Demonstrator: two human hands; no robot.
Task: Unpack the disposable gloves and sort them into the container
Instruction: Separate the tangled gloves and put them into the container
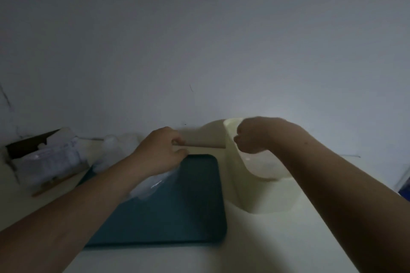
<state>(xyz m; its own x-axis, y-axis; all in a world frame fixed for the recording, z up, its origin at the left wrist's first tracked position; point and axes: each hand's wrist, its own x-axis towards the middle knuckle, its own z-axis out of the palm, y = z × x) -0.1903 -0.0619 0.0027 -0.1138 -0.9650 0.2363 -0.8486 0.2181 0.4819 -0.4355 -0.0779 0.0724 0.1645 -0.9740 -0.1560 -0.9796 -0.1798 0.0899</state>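
Clear disposable glove (153, 184) trailing beneath left hand (162, 150) over teal tray (188, 206), fingers curled on the glove, right hand (255, 135) curled above cream container (261, 193), whether it holds anything unclear, opened glove pack (48, 157) far left

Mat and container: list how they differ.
The mat is dark teal; the container is pale cream. The mat lies flat; the container stands up with walls and a scooped front. The left hand, gripping clear plastic, is over the mat; the right hand is over the container. Both rest on the pale table.
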